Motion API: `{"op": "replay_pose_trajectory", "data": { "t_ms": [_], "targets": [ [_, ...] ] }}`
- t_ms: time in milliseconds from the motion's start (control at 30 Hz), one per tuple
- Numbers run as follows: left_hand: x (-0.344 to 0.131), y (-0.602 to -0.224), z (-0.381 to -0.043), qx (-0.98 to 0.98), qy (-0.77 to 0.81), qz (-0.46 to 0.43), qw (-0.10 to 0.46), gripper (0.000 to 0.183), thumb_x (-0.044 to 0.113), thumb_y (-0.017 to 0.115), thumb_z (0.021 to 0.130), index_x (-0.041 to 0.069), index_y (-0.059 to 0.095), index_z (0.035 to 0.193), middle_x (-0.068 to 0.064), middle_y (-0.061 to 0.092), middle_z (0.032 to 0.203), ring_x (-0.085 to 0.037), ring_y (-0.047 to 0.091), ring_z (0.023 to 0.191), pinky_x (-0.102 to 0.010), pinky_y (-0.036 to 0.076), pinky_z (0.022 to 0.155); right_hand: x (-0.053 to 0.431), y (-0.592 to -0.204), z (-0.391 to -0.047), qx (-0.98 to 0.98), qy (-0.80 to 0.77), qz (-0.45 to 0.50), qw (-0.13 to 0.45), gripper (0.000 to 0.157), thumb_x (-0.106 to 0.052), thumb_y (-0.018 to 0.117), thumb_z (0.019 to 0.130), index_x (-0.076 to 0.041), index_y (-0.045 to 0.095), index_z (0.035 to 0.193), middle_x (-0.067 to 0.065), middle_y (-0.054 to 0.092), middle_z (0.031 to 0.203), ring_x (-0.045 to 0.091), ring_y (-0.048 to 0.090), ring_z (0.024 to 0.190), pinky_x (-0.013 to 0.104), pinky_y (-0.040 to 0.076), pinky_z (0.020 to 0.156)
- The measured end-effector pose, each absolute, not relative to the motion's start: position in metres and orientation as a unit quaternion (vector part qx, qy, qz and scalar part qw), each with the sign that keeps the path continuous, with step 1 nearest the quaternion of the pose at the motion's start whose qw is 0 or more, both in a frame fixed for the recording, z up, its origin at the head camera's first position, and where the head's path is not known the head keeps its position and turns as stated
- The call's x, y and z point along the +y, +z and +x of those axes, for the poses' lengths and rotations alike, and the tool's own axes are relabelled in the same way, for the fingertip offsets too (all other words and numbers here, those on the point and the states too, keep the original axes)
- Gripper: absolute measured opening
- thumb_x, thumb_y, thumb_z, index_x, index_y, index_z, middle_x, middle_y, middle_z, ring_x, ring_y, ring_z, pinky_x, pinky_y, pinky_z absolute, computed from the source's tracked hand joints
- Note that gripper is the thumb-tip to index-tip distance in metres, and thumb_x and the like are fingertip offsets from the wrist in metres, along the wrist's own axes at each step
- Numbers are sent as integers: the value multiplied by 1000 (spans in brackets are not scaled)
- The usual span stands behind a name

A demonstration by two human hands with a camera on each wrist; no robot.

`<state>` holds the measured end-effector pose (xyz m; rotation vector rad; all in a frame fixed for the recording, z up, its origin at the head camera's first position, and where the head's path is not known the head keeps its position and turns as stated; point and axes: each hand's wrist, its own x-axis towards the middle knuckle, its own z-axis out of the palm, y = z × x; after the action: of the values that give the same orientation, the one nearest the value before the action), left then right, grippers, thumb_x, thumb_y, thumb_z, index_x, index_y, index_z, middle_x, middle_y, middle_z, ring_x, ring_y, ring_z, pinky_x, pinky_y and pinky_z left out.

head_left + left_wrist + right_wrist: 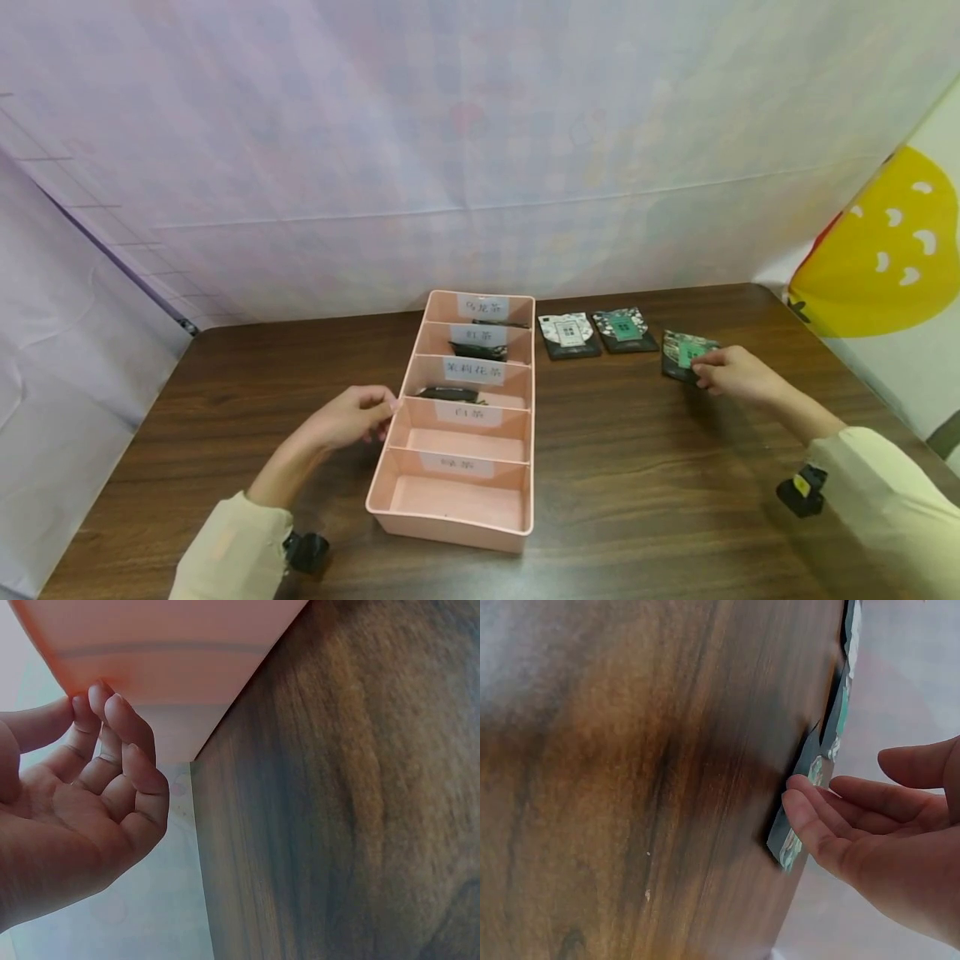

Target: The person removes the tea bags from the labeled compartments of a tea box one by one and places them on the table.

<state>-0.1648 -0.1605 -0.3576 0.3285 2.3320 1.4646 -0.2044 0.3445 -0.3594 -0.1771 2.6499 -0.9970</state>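
Note:
A pink divided box (450, 533) with handwritten labels stands mid-table. My left hand (352, 417) pinches its left rim between thumb and forefinger, the other fingers curled beside the outer wall; the left wrist view shows the same hand (90, 787) at the edge. My right hand (738, 377) is over a dark tea packet (679, 348) with a green label, its fingertips on the packet's near right edge. In the right wrist view its thumb stands apart from the fingers, and the packet (781, 832) lies on the table, partly hidden.
Left of that packet lie a green-labelled packet (624, 327) and a white-labelled packet (570, 335). Dark packets (480, 351) sit in the box's three far compartments. A pale curtain (337, 167) hangs behind the wooden table (637, 500); a yellow printed shape (885, 250) is at right.

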Motion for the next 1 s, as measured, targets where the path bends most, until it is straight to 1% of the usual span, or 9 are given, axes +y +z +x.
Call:
{"op": "replay_pose_trajectory", "data": {
  "t_ms": [100,367,467,600,700,833,1000],
  "targets": [
    [-161,-358,-165,827,519,117,183,17,7,46,93,-5,52,83,-2,49,64,-15,49,60,-28,37,54,346,-360,-207,925,-345,-59,151,40,-6,36,96,28,36,116,37,51,103,40,56,92,41,50,75],
    [-160,-357,-164,831,514,114,181,16,7,47,93,-4,53,83,-2,49,62,-15,50,60,-29,37,54,354,-362,-218,929,-338,-55,140,38,-5,37,95,28,40,113,33,57,94,38,58,88,41,50,73],
    [-160,-357,-164,832,512,115,180,16,8,47,93,-4,53,83,-2,50,62,-15,50,60,-29,37,54,356,-362,-222,932,-333,-51,136,37,-4,37,94,28,41,113,31,58,92,36,58,87,39,50,72],
    [-160,-357,-164,831,512,115,182,17,8,47,93,-4,53,83,-3,49,63,-15,50,60,-28,37,54,358,-362,-227,939,-317,-50,123,36,-5,38,94,26,44,111,28,60,90,33,58,85,35,50,68],
    [-160,-357,-164,831,512,116,182,17,8,46,93,-4,52,83,-3,49,63,-15,50,60,-28,37,54,359,-363,-230,941,-311,-48,122,37,-6,38,94,26,44,112,32,59,95,38,58,88,39,49,71],
    [-160,-358,-164,831,513,114,181,16,7,46,93,-4,52,83,-3,49,64,-15,50,59,-27,37,54,360,-363,-234,942,-308,-45,127,38,-6,35,95,26,42,115,37,53,106,46,54,97,50,44,81],
    [-160,-357,-164,832,511,113,181,17,8,46,93,-4,52,83,-3,49,63,-15,50,60,-28,37,54,361,-364,-239,946,-295,-43,130,39,-7,35,95,26,41,115,37,52,109,48,50,101,53,41,85]
  ]
}}
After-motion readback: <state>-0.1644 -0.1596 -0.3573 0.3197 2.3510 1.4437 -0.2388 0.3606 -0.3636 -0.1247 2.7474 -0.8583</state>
